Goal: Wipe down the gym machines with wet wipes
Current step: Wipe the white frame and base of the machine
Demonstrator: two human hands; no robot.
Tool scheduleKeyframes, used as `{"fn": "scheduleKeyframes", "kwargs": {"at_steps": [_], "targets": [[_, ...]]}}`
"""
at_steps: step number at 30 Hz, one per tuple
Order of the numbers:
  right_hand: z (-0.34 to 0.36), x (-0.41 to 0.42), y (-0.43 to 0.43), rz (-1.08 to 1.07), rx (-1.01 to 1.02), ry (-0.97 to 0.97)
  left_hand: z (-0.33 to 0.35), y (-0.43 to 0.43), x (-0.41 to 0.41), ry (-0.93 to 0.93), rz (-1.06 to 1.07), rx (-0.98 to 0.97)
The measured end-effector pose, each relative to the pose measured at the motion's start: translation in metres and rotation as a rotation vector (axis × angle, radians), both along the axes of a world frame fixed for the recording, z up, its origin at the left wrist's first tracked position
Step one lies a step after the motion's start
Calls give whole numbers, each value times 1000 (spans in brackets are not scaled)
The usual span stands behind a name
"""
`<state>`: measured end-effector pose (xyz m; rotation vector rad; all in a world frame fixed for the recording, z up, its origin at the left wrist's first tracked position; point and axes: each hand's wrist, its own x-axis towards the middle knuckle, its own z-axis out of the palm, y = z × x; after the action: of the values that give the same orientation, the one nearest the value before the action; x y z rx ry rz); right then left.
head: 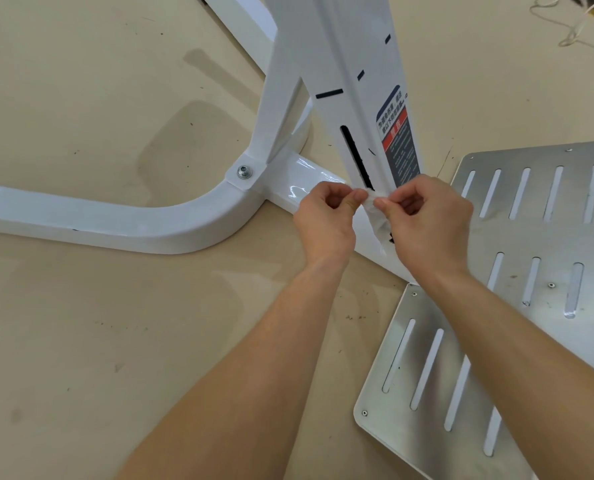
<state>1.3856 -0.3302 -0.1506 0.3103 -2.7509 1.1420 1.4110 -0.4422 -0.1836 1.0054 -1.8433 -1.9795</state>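
Beige floor (pixel 98 341) carries a white machine frame (pixel 171 223) and slotted metal plates (pixel 537 216) at right. Both forearms reach forward; the left hand (pixel 326 220) and right hand (pixel 430 223), fingers curled, pinch a crumpled wet wipe (pixel 375 216) between them, just before the upright post (pixel 357 81).

both bare arms come up from the bottom of the frame and draw together toward its middle. the left forearm (pixel 254 358) rises from the lower centre, and the right forearm (pixel 517 341) slants in from the lower right edge. the wrists run nearly straight, with the backs of the hands facing the camera. the left grip (pixel 325 220) and the right grip (pixel 430 226) sit close side by side just right of centre, fingers curled under. each pinches, thumb against forefinger, the top of a crumpled white wet wipe (pixel 375 216) that hangs between them.
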Motion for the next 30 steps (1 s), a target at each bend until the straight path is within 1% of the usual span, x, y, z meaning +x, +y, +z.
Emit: {"fn": "scheduleKeyframes", "kwargs": {"at_steps": [5,9,11,14,19,25,28,30], "targets": [[0,10,9,17,-10,-80,-6,4,14,14,-17,83],[-6,18,20,41,40,-139,-16,13,27,23,-53,107],[-8,15,22,11,40,-133,-16,18,21,14,-53,90],[-10,11,19,0,31,-102,-15,23,12,19,2,76],[-10,5,5,23,17,27,-15,20,5,34,75,89],[-20,8,4,-93,-60,-25,-19,24,3,-11,12,91],[-17,10,5,-84,-50,-34,-17,24,6,-3,4,86],[-12,12,7,-35,-39,-33,-16,22,12,19,10,79]]}}
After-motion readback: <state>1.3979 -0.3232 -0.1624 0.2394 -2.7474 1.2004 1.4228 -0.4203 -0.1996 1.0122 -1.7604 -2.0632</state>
